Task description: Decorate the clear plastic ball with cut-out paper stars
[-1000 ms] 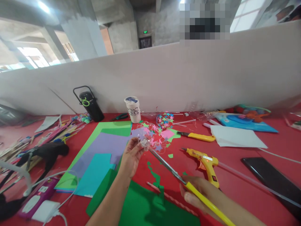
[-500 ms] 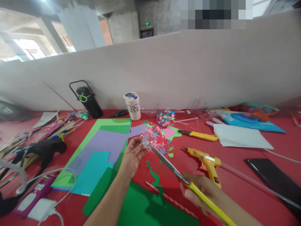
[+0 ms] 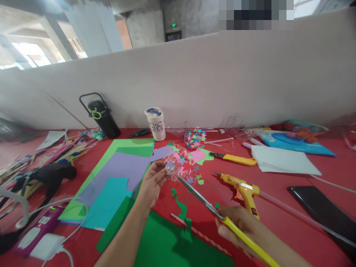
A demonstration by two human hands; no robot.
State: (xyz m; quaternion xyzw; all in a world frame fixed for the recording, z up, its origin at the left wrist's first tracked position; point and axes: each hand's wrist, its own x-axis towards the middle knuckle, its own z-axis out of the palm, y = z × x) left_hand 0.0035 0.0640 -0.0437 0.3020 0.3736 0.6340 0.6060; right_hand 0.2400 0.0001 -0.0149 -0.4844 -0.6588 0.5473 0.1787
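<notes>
My left hand [image 3: 152,181] pinches the edge of a clear, flower-shaped plastic piece [image 3: 171,165] between thumb and fingertips. In my right hand [image 3: 236,222] is a pair of scissors [image 3: 204,202] with yellow handles and long silver blades. Their tips point up and left, just below the plastic piece; whether they touch it I cannot tell. Behind the piece, small coloured paper stars [image 3: 190,170] lie scattered, with a star-covered clear ball [image 3: 195,138] further back. Green paper scraps [image 3: 181,207] and a pink pencil [image 3: 178,219] lie between my hands.
Coloured sheets [image 3: 125,163] spread at left, near a white cup [image 3: 156,128] and a black bottle [image 3: 104,118]. To the right lie a yellow cutter [image 3: 236,159], a glue gun [image 3: 241,187], white paper [image 3: 286,161] and a black phone [image 3: 319,207]. A purple device [image 3: 39,228] with cables sits front left.
My left hand and the plastic piece have shifted slightly left, away from the scissor tips. The star on the piece now faces me more squarely. The right hand keeps nearly the same place.
</notes>
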